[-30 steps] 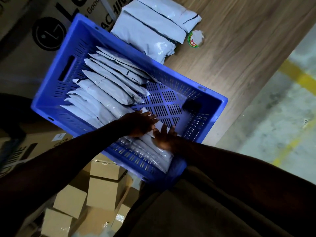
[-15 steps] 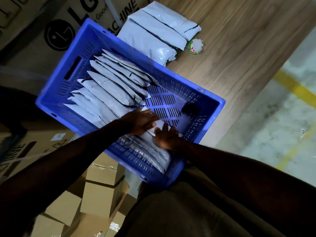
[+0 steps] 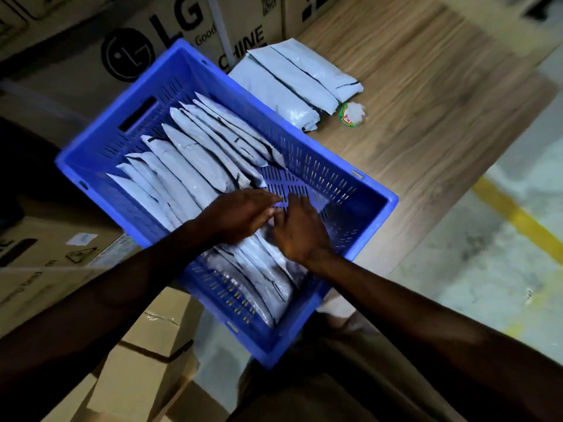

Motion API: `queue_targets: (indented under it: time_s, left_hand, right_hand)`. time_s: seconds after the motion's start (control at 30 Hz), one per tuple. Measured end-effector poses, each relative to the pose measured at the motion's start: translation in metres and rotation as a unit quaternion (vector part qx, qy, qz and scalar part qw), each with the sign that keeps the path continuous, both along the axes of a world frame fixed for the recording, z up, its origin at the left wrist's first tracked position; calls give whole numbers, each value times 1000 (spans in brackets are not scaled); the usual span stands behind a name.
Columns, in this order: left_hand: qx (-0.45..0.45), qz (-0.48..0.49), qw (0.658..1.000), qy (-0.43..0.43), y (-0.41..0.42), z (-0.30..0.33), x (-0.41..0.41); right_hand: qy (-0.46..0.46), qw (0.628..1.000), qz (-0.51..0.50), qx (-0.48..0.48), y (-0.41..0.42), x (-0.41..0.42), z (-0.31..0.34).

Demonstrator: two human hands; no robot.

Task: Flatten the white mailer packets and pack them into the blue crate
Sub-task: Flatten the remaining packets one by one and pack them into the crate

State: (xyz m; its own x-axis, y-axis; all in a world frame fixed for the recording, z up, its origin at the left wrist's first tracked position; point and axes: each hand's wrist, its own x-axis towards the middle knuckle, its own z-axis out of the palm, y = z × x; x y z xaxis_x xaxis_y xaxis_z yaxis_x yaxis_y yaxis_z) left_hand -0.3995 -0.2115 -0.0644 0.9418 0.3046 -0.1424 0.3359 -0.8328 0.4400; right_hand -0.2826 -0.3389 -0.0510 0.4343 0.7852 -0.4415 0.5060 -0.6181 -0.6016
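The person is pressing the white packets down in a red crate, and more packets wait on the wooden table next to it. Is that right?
Almost. The head view shows the crate is blue, not red. Both hands, left and right, do press on the white packets inside it, and more packets wait on the wooden table beside it.

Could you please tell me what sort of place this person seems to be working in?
Probably a warehouse or packing area: large LG appliance cartons stand behind the blue crate, smaller cardboard boxes are stacked below, and a yellow line is painted on the concrete floor.
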Motion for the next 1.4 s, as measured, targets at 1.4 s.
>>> queue_targets:
  time_s: [1.4]
  left_hand:
    - [60,332,941,12,27,54,268]
  right_hand:
    - [-172,931,148,285,60,341,-28]
